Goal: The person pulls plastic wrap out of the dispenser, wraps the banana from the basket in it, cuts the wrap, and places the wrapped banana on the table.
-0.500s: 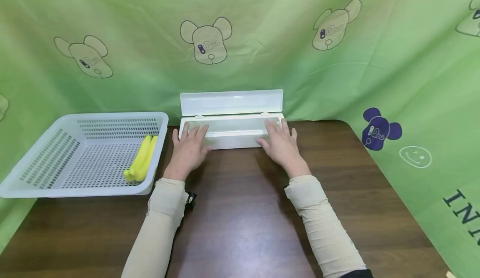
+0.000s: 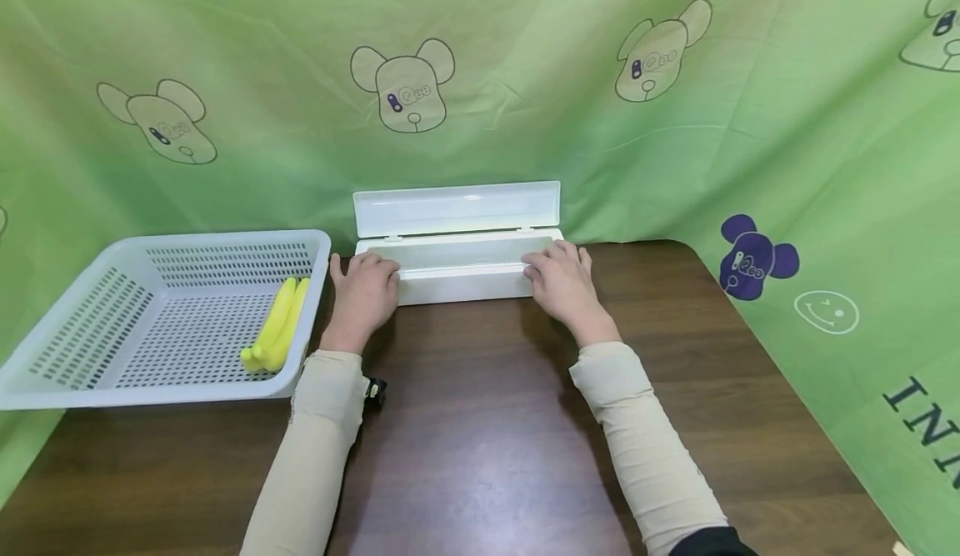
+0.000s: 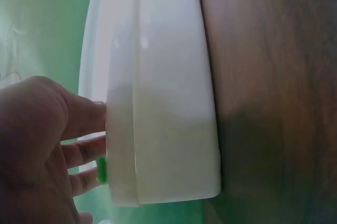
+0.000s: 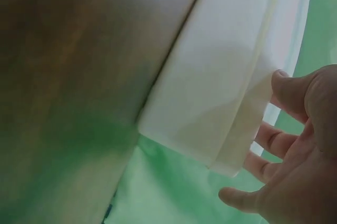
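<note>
A long white box point(image 2: 465, 287) with a hinged lid point(image 2: 457, 208) raised at its back lies near the far edge of the table. My left hand point(image 2: 360, 293) grips its left end, fingers bent over the rim. On the opposite end, my right hand point(image 2: 566, 285) holds the rim the same way. In the left wrist view, the thumb point(image 3: 87, 116) meets the upper edge of the box point(image 3: 171, 103), and a small green piece point(image 3: 101, 170) shows by the fingers. The right wrist view has the thumb point(image 4: 289, 87) at the rim, other fingers partly hidden behind the box.
Left of the box stands a pale perforated basket point(image 2: 172, 398) with yellow bananas point(image 2: 281, 323) along its right side. The brown wooden table point(image 2: 465, 423) reaches toward me. A green printed cloth point(image 2: 525, 122) hangs right behind the box.
Both hands had their fingers spread over the box ends; now the fingers are drawn in and bent at the rim. The whole head view has shifted slightly.
</note>
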The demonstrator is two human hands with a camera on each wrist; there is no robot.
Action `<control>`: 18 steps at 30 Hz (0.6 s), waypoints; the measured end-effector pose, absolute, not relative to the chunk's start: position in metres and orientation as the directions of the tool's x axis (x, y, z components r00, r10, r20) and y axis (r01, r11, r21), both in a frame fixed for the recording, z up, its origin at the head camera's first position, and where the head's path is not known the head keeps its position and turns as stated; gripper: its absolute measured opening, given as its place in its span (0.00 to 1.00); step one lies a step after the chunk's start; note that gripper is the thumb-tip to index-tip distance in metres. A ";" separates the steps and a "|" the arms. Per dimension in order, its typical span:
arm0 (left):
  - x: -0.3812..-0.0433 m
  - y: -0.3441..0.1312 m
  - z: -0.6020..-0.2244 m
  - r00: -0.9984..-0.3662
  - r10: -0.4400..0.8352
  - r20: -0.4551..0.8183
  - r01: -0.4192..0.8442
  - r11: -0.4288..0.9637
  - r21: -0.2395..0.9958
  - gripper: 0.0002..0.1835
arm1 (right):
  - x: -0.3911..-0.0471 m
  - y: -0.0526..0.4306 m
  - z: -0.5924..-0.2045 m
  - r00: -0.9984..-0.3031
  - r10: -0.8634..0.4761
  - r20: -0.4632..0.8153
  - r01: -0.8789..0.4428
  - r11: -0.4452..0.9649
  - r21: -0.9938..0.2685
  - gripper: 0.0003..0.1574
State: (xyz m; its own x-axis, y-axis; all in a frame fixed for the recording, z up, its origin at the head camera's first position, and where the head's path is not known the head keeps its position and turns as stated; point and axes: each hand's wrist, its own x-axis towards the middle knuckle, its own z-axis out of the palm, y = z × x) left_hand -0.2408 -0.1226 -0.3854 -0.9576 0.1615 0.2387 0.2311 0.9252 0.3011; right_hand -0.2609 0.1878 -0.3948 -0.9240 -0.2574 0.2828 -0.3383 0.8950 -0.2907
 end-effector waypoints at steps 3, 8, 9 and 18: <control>-0.244 -0.126 -0.385 -0.963 0.147 0.224 0.217 0.920 0.326 0.15 | -0.265 0.188 -0.393 -0.925 -0.263 0.274 -0.340 0.895 -0.289 0.16; -0.250 -0.130 -0.383 -0.963 0.169 0.211 0.233 0.913 0.333 0.14 | -0.269 0.188 -0.389 -0.938 -0.258 0.231 -0.321 0.898 -0.302 0.14; -0.251 -0.131 -0.383 -0.963 0.172 0.209 0.235 0.915 0.328 0.14 | -0.270 0.187 -0.388 -0.941 -0.259 0.219 -0.318 0.897 -0.307 0.14; -0.260 -0.128 -0.382 -0.974 0.139 0.177 0.192 0.922 0.335 0.13 | -0.277 0.193 -0.383 -0.946 -0.271 0.177 -0.319 0.873 -0.369 0.13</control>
State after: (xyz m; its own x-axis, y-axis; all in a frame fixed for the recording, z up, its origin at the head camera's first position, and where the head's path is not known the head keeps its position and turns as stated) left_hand -0.2603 -0.1279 -0.3821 -0.9744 0.1390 0.1767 0.1923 0.9222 0.3355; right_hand -0.2767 0.1926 -0.3830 -0.9463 -0.2708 0.1767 -0.3188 0.8729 -0.3694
